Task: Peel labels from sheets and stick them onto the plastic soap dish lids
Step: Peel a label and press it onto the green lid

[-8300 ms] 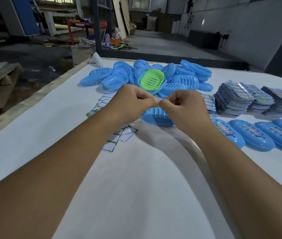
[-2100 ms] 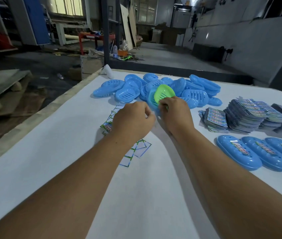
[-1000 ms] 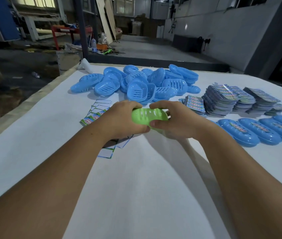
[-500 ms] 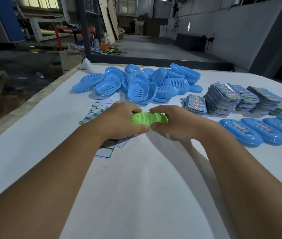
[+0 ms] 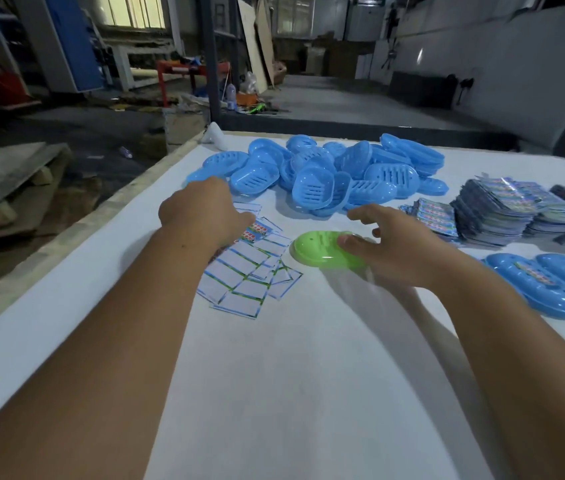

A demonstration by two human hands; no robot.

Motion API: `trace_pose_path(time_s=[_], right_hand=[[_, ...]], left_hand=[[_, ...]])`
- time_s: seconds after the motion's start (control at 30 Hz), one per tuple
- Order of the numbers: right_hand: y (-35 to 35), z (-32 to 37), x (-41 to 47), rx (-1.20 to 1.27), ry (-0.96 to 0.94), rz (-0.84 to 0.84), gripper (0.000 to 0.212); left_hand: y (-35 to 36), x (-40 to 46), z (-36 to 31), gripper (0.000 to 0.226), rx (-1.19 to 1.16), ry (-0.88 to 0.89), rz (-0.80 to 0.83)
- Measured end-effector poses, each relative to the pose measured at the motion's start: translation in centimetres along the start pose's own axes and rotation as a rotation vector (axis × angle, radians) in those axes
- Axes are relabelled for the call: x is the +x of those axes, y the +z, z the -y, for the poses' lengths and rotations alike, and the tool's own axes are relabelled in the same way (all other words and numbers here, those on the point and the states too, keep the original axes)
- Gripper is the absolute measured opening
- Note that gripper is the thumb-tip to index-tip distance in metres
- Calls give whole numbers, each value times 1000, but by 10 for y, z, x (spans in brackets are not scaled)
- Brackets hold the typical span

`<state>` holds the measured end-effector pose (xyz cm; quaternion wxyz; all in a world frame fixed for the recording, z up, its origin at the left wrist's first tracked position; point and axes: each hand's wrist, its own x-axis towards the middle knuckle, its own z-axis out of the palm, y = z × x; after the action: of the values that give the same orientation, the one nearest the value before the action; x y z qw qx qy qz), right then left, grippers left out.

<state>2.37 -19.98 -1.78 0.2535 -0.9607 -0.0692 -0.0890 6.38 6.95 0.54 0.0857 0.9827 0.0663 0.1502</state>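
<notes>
A green soap dish lid (image 5: pixel 319 249) lies dome-up on the white table. My right hand (image 5: pixel 398 251) is beside it with the thumb resting on its right end and the fingers spread above it. My left hand (image 5: pixel 201 213) is over a fan of label sheets (image 5: pixel 246 268), most of them peeled white. Its fingertips press down near a sheet that still has coloured labels (image 5: pixel 257 233). The fingertips are hidden, so any grip there is unclear.
A pile of blue soap dishes (image 5: pixel 312 178) lies behind the hands. Stacks of printed label sheets (image 5: pixel 495 209) stand at the right. Blue lids with labels (image 5: pixel 537 282) lie in a row at the right edge. The table's left edge (image 5: pixel 66 233) drops to the floor.
Both hands held the green lid together half a second ago. Now it lies on the table, my left hand has moved left onto the label sheets, and my right hand's fingers have spread.
</notes>
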Motion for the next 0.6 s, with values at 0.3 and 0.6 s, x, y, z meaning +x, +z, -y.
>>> trace_pose_path(time_s=[0.3,0.6], right_hand=[[-1,4,-3,-11,1,15,58],[-1,6,-3,-45,17,28,59]], left_hand=[[4,2,3,65,-61,-4,201],[6,3,-1,51,-90,1,187]])
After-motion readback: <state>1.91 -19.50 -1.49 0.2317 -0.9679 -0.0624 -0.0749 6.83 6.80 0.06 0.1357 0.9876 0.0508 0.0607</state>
